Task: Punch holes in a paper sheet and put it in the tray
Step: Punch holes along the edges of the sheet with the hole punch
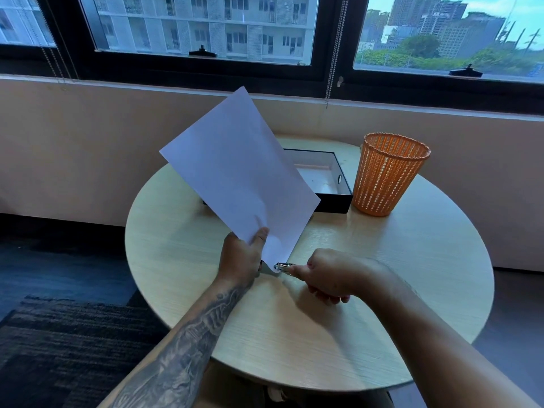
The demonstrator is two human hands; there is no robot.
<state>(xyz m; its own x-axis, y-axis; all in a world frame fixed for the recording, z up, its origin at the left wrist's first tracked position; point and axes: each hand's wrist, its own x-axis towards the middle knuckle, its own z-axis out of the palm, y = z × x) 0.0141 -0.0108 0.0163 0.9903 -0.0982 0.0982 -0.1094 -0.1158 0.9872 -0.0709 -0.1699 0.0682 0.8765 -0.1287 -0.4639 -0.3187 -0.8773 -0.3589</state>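
Observation:
My left hand [242,256] pinches a white paper sheet [240,175] near its lowest corner and holds it upright, tilted up and to the left above the table. A small metal hole punch [283,267] is gripped in my right hand [326,275], and its jaws sit on that bottom corner of the sheet. Behind the sheet lies the tray [335,198], a shallow black box with a white inside, partly hidden by the paper.
An orange mesh basket [388,175] stands to the right of the tray. Everything rests on a round light-wood table [412,275] against a wall under windows. A dark rug [73,348] covers the floor at left.

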